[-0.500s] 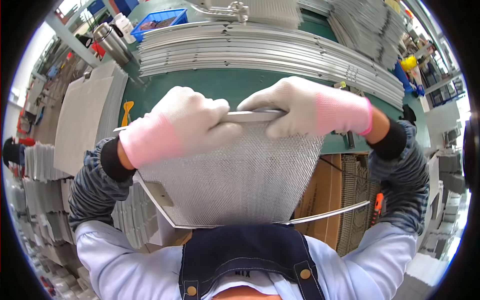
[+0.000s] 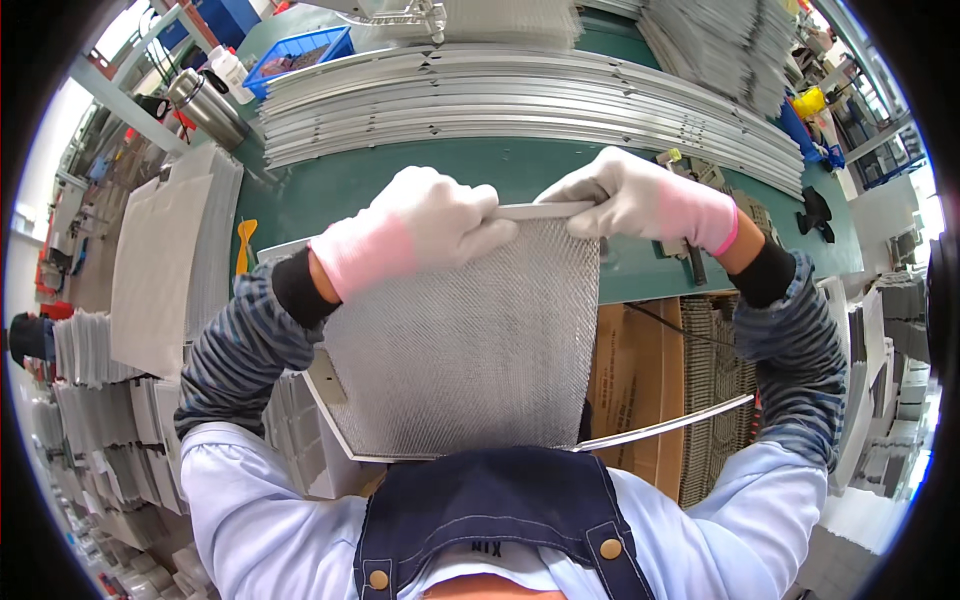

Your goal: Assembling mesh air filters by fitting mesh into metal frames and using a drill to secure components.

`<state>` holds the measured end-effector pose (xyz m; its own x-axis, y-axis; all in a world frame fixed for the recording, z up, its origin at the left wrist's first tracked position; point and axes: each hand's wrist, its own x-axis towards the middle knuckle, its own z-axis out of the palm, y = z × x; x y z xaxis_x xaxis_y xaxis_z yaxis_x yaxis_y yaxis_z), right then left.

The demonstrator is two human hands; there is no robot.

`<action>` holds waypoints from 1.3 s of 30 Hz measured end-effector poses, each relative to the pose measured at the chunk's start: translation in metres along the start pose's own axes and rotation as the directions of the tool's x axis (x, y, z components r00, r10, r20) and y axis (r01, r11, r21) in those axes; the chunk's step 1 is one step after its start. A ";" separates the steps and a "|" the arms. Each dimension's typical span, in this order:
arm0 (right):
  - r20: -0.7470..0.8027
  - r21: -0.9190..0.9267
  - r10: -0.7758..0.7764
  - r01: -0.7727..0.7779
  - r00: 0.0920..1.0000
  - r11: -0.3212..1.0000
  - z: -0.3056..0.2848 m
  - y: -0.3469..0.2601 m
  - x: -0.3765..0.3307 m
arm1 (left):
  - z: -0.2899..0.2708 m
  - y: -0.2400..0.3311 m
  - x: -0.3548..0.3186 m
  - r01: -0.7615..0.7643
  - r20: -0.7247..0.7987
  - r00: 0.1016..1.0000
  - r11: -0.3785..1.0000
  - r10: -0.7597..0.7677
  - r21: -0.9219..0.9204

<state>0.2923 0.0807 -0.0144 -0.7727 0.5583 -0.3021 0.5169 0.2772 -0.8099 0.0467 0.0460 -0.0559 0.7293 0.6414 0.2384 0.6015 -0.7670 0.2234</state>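
A silvery wire mesh panel (image 2: 460, 340) leans between my body and the bench, with a thin metal frame strip (image 2: 545, 211) along its far edge. My left hand (image 2: 440, 218), in a white glove with a pink cuff, is closed on that strip, thumb on the near side. At the far right corner of the mesh, my right hand (image 2: 615, 195), gloved alike, pinches the strip between thumb and fingers. Along the near edge runs more framing, and a free strip length (image 2: 665, 425) sticks out to the right. A small plate (image 2: 326, 378) sits at the panel's left side.
Long metal strips (image 2: 520, 100) lie stacked across the green bench (image 2: 340, 185). A yellow tool (image 2: 245, 245), a steel flask (image 2: 205, 105) and a blue basket (image 2: 300, 60) are at the left. Stacked panels (image 2: 165, 260) stand beside the bench; a cardboard box (image 2: 635, 380) sits below right.
Both hands have shifted right along the far strip, the right one reaching the mesh's corner. The panel's right edge has swung left, and my view has moved slightly.
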 end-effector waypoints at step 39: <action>-0.157 0.112 -0.178 0.197 0.971 0.974 -0.023 0.037 -0.001 | 0.019 -0.012 -0.190 0.194 -0.491 0.867 0.845 0.089 0.498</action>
<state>0.3206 0.1087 -0.0330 -0.7847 0.6159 -0.0701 0.3102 0.2922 -0.9047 -0.0928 -0.0664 -0.1216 0.5259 0.4969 0.6903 0.8126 -0.5333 -0.2352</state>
